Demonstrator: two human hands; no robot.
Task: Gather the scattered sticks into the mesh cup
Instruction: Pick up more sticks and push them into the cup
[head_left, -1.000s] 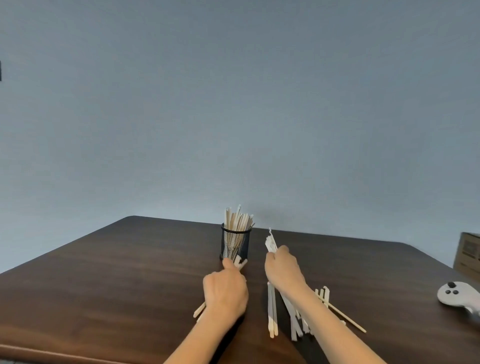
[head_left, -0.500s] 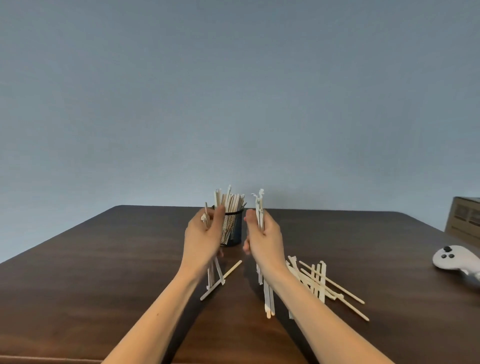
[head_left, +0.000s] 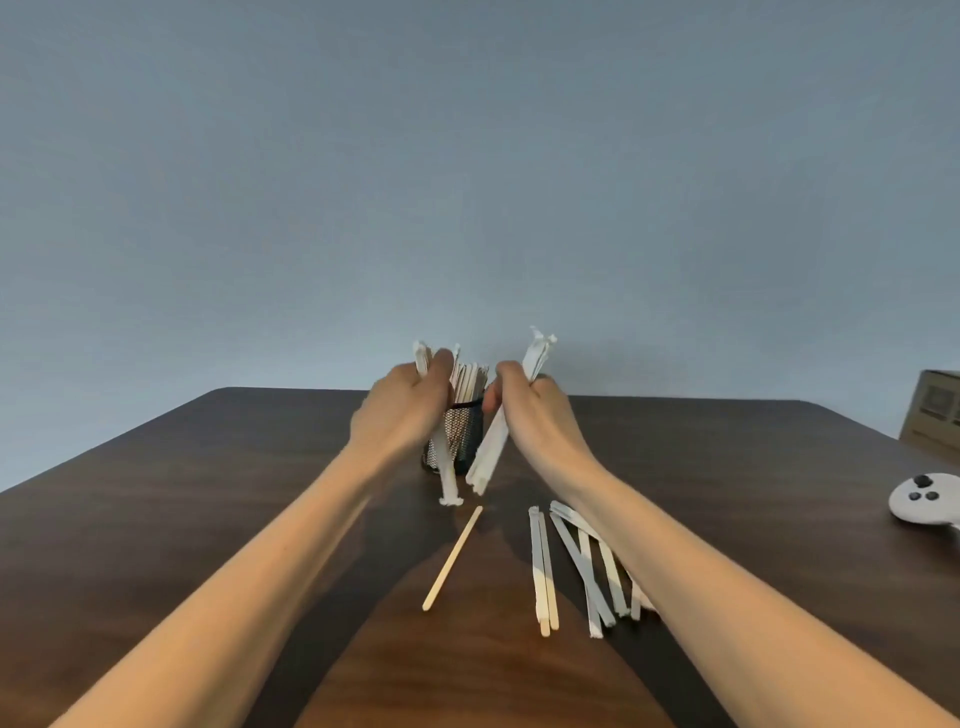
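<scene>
- Change: a second ago both hands worked low on the bench (head_left: 208, 519); each has since lifted a bundle to the level of the mesh cup (head_left: 460, 436). The step in hand is judged to be loading, not collecting.
- Left hand (head_left: 400, 410): fingers closed around a bundle of wrapped sticks (head_left: 445, 475). The bundle hangs near upright, lower end just above the bench, directly in front of the cup.
- Right hand (head_left: 530, 410): fingers closed around a second bundle (head_left: 491, 447), tilted, upper end right, lower end close beside the cup's right side.
- Cup: stands upright between the two hands, partly hidden by the left hand, already holding sticks that rise above its rim.
- Not yet gathered: one bare wooden stick (head_left: 452, 558) lying diagonally near centre, and a loose group of sticks (head_left: 571, 561) partly under the right forearm.
- Judgement: both bundles sit lower than the rim; each must be raised before insertion.
- Unrelated: a white controller (head_left: 924, 499) at the far right.
</scene>
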